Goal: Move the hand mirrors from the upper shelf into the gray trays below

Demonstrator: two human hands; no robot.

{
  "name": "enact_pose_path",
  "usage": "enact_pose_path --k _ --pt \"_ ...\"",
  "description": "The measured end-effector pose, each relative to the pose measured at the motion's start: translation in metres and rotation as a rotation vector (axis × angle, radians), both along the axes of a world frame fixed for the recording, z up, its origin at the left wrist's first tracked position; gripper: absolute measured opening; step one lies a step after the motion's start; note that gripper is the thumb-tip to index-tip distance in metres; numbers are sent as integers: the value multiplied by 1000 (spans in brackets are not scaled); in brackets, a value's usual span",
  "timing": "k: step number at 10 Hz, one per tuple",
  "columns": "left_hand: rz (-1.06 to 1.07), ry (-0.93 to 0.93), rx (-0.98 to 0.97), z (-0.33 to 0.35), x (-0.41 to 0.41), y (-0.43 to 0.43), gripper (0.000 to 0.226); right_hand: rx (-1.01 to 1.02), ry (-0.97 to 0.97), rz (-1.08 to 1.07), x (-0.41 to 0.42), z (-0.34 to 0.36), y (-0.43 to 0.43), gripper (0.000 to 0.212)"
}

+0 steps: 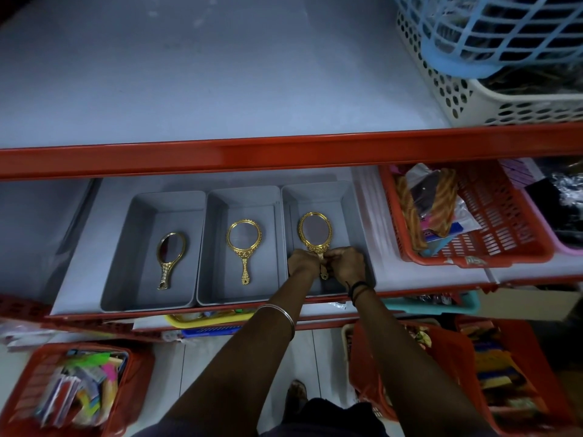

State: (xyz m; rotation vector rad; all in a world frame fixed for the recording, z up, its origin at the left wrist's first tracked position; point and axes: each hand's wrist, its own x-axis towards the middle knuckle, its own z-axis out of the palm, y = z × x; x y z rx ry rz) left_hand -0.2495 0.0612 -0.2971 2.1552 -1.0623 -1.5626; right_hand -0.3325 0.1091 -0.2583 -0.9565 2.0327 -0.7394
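Observation:
Three gray trays stand side by side on the lower shelf. The left tray (138,247) holds a small gold oval mirror (169,257). A round gold mirror (243,244) lies flat in the middle tray (217,216). In the right tray (347,203) lies a gold oval mirror (315,231) whose handle is pinched from both sides by my left hand (302,261) and my right hand (345,263). The hands cover most of the handle. The upper shelf (205,83) shows no mirrors.
A blue basket (492,36) sits in a white perforated basket (467,99) at the upper right. Beside the trays stands a red basket (504,216) of goods. Red bins (72,389) and other baskets sit lower down. The red shelf edge (284,152) juts out above the trays.

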Motion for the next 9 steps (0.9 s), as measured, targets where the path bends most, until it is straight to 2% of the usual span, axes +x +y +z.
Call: enact_pose_path --k 2,4,8,9 --pt "-20 15 -2 17 2 5 22 -1 -21 -11 0 0 0 21" --pt "-94 -30 -65 33 5 11 24 29 -122 -66 0 -1 -2 23" --pt "-334 -127 -285 72 11 29 23 -36 8 -19 9 15 4 19" --pt "-419 -152 -423 82 16 38 23 -101 144 -27 16 32 11 21"
